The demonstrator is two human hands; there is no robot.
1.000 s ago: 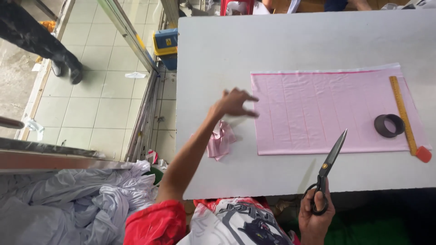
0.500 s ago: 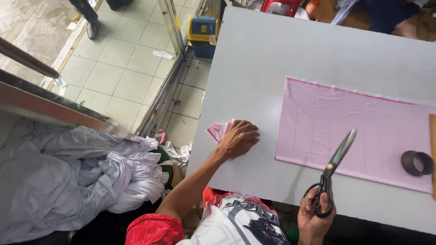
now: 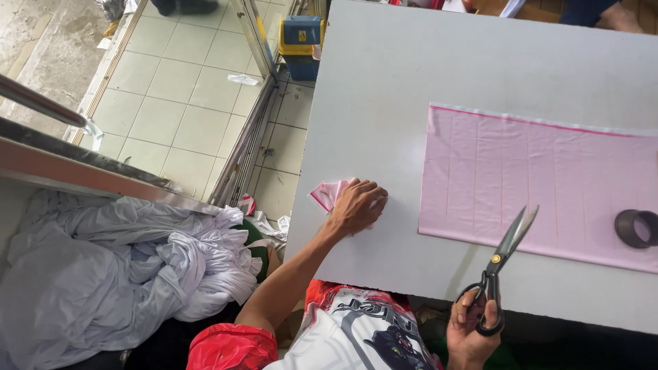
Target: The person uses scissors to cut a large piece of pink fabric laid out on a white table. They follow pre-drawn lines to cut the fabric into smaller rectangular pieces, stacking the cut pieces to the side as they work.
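My left hand (image 3: 358,205) presses palm down on a small crumpled pink cloth scrap (image 3: 327,193) near the left edge of the white table (image 3: 384,89). My right hand (image 3: 473,327) grips the black handles of large scissors (image 3: 504,260), held at the table's front edge. The blades are slightly apart and point up toward a flat pink fabric sheet (image 3: 534,178) marked with faint vertical lines. The sheet lies to the right of my left hand, apart from the scrap.
A dark tape roll (image 3: 636,228) rests on the pink sheet at the right. A heap of white cloth (image 3: 116,267) lies on the floor to the left. A blue and yellow box (image 3: 300,38) stands on the tiled floor beyond the table.
My left hand came down from above the table and now lies flat on the pink scrap. The camera view shifted left. The scissors stay in my right hand.
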